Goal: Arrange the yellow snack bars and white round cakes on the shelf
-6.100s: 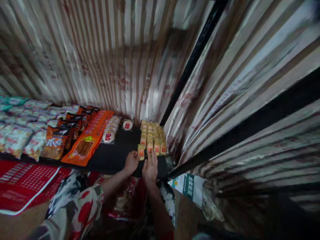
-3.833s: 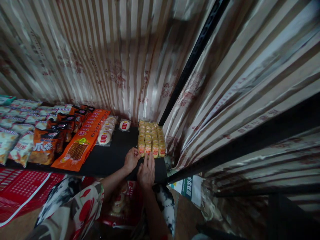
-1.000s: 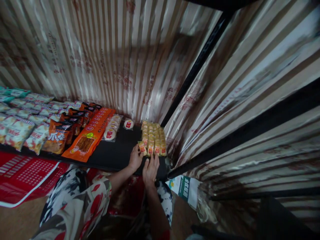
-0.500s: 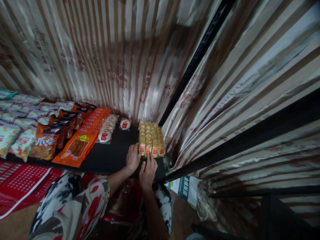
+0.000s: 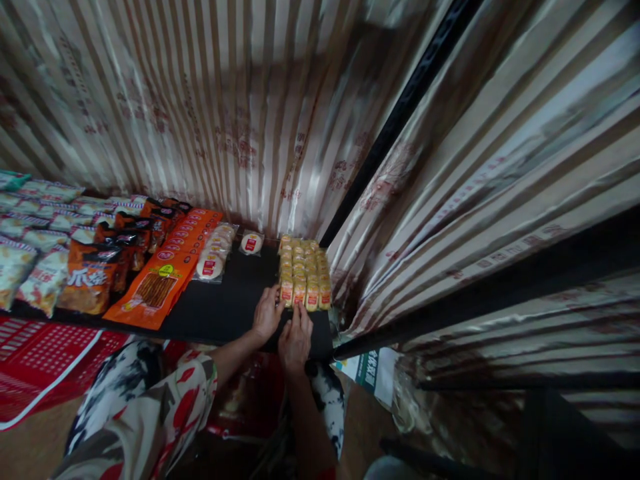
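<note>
A person's two bare hands rested at the front edge of a black shelf (image 5: 225, 313) that ran along a wall covered in shiny striped sheeting (image 5: 210, 113). The left hand (image 5: 267, 315) lay with its fingers spread, fingertips touching the near left corner of a block of small yellow snack packets (image 5: 304, 275). The right hand (image 5: 296, 337) sat just beside the left, its fingers reaching up to the front row of the same block. Neither grip was clamped on a packet; the fingers of both hands were apart and pressed lightly against the packets' front ends.

The yellow snack packets lay flat in tidy rows at the far right end of the shelf, tucked into the corner where a black upright post (image 5: 395, 127) met the shelf. To the left of the block was a bare stretch of shelf, then a row of round pale cakes in clear wrappers with red labels (image 5: 214, 257), with one more such cake (image 5: 251, 243) apart at the back. Further left lay long orange packets (image 5: 167, 280), then dark orange bags (image 5: 90, 283), and pale bags (image 5: 30, 280) at the left edge.

Below the shelf, a patterned sleeve in white, black and red (image 5: 145, 413) covered the left arm. A red basket (image 5: 40, 360) stood at the lower left.
</note>
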The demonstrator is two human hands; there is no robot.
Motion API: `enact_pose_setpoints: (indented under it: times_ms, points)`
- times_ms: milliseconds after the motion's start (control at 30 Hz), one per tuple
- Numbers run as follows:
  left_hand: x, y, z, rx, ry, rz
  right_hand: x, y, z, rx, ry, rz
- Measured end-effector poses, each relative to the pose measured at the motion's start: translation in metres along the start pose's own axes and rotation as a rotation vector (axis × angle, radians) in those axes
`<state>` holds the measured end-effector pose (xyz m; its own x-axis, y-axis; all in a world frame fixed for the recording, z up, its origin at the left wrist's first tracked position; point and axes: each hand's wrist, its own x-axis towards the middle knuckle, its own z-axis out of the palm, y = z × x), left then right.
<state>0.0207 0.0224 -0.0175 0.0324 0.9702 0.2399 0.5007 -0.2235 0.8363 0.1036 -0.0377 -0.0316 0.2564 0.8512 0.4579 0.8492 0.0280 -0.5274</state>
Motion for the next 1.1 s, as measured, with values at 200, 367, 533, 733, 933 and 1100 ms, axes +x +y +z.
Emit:
enact_pose_setpoints:
  times_ms: [200,367,533,733,933,1100]
  points:
    - [-0.01,-0.001,-0.007,0.092,0.035,-0.002,-0.002,-0.004,-0.008,0.072,0.052,-0.025]
    - [-0.036,0.004,-0.021,0.104,0.006,0.055,-0.015,-0.013,-0.013,0.241,0.038,-0.063]
    - [-0.069,-0.002,-0.035,0.085,-0.104,0.097,-0.043,-0.024,-0.012,0.357,-0.022,-0.085]
    - [-0.107,-0.01,-0.056,0.145,-0.207,0.137,-0.08,-0.036,-0.013,0.378,-0.016,0.016]
    - [-0.142,-0.045,-0.051,0.193,-0.362,-0.042,-0.112,-0.022,0.014,0.314,-0.266,0.191]
    - [-0.161,-0.078,-0.031,0.09,-0.412,-0.091,-0.122,-0.004,0.043,0.105,-0.38,0.295]
